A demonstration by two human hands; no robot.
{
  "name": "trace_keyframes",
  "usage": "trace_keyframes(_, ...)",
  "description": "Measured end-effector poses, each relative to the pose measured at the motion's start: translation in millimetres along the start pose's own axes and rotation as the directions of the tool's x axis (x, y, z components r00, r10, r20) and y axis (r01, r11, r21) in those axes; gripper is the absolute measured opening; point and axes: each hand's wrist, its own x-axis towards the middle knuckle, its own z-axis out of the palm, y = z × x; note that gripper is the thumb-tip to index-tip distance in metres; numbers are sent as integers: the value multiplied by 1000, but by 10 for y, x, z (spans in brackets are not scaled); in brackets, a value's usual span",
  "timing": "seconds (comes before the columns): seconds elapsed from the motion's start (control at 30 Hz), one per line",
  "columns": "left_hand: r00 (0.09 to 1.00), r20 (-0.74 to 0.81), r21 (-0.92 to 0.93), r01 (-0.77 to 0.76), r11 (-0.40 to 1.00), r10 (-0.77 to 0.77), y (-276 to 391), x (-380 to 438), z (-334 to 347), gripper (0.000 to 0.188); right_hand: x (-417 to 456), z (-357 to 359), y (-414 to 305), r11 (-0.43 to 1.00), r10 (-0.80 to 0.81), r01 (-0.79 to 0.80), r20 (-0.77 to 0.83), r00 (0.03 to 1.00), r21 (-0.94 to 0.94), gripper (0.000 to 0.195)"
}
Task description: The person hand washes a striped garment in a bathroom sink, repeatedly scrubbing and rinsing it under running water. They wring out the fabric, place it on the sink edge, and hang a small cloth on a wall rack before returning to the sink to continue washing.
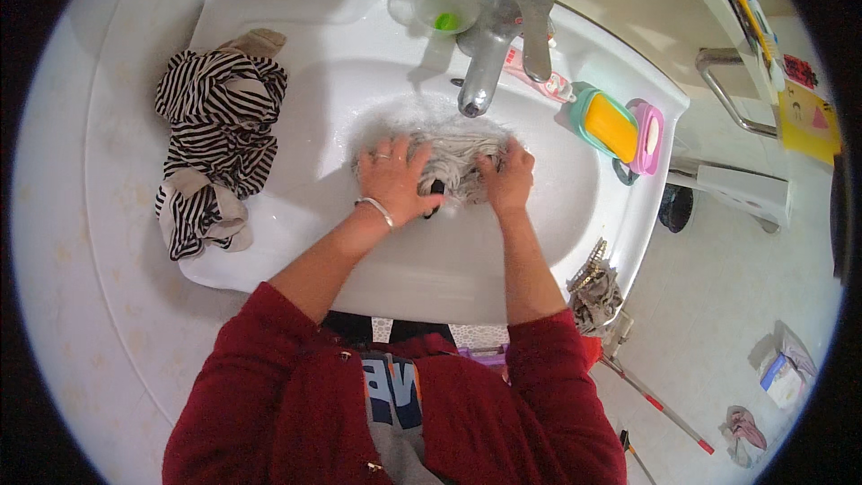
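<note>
My left hand (397, 178) lies with spread fingers on the left part of a wet, light grey cloth (454, 155) in the basin of a white washbasin (431, 283). My right hand (508, 175) is on the cloth's right end, its fingers bent around the bunched edge; whether it grips is not plain. A small black piece (436, 190) shows by my left thumb. Just above the cloth is the spout of a chrome faucet (477, 98). A black-and-white striped garment (222, 108) lies heaped on the basin's left ledge.
On the right ledge are a pink tube (532, 74), a green soap dish (582, 114) with an orange soap bar (609, 126), and a pink soap dish (653, 155). A clear cup (444, 7) stands left of the faucet. A crumpled grey-brown cloth (596, 300) lies at the front right corner.
</note>
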Motion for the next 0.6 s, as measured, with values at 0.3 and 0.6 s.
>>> trace_keyframes(0.3,962,187,-417,-106,903,199,-421,-178,210,61,250,-226,110,999,-20,13,179,984,41,35)
trace_keyframes(0.6,973,227,-418,141,898,-47,-369,31,531,38,-712,-44,-775,973,-173,86,436,883,214,38)
